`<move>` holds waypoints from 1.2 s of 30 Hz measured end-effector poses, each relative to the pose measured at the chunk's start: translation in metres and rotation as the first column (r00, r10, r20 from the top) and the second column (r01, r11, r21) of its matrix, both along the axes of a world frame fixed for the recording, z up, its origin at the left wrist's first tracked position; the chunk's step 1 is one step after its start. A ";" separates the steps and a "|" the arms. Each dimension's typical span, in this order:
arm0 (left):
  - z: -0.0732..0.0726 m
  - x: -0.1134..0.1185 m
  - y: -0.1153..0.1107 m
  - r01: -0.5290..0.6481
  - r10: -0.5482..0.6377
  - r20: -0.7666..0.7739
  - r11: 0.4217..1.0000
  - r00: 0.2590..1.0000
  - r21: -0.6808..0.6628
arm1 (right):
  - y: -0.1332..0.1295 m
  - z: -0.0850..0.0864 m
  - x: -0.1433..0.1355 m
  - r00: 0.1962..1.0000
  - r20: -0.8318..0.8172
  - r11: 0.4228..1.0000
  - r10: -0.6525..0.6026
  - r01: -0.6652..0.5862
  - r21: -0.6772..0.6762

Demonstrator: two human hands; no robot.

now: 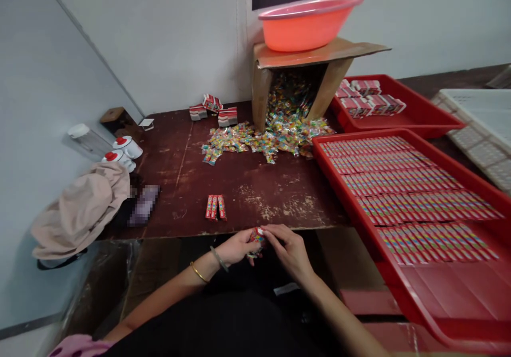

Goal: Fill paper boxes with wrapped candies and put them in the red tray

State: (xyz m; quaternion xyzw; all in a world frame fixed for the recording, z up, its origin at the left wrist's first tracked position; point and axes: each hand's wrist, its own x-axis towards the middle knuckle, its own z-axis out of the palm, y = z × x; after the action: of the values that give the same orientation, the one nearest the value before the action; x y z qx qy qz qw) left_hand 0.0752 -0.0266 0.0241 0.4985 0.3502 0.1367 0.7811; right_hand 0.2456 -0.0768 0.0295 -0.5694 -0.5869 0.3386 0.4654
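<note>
Just off the table's front edge, my left hand (pixel 238 246) is closed around a small red box (pixel 257 234) and some colourful wrapped candy. The fingers of my right hand (pixel 286 246) are pressed together at the top of that box. Several narrow red boxes (pixel 216 207) lie side by side on the brown table (pixel 171 160), ahead and left of my hands. Farther back, a pile of wrapped candies (pixel 259 139) spills from a cardboard box (pixel 261 88) lying on its side.
A red tray (pixel 443 288) with rows of narrow boxes stands at the right; another red tray (pixel 427 115) is behind it. A pink basin (pixel 307 27) tops the cardboard box. Flat red cartons (pixel 227 116) lie at the back. A beige cloth (pixel 82 208) is at the left.
</note>
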 end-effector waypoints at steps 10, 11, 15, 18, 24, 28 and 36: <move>-0.006 -0.027 0.005 0.036 -0.033 0.024 0.992 0.999 -0.125 | 0.005 -0.003 -0.012 0.983 0.099 0.988 0.155 -0.157 0.014; -0.006 -0.027 0.004 0.010 -0.008 0.019 0.992 1.000 -0.124 | 0.006 -0.003 -0.014 0.975 0.157 0.985 0.156 -0.166 0.054; -0.004 -0.025 0.000 -0.133 0.131 -0.042 0.990 0.990 -0.051 | 0.008 -0.009 -0.023 0.942 0.307 0.977 0.134 -0.178 0.120; 0.004 -0.032 0.004 -0.111 0.110 -0.016 0.992 0.994 -0.062 | 0.011 -0.010 -0.030 0.955 0.286 0.973 0.083 -0.139 0.182; 0.017 -0.051 0.022 0.045 -0.047 -0.016 0.992 0.999 -0.114 | 0.009 -0.006 -0.047 0.954 0.291 0.970 0.076 -0.138 0.201; 0.022 -0.034 0.011 -0.118 0.147 -0.061 0.932 0.987 0.344 | 0.021 -0.016 -0.055 0.992 0.126 0.999 0.024 -0.027 0.021; 0.025 -0.080 0.041 -0.142 0.567 -0.340 0.640 0.750 0.755 | 0.107 -0.040 -0.066 0.927 0.374 0.983 -0.002 0.071 -0.170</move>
State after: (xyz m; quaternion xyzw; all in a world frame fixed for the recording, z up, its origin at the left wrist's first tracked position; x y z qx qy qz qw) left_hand -0.0049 0.0143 0.0492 0.6846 0.5770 0.2656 0.3576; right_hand 0.1791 0.0300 -0.0108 -0.6740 -0.6206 0.2675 0.2985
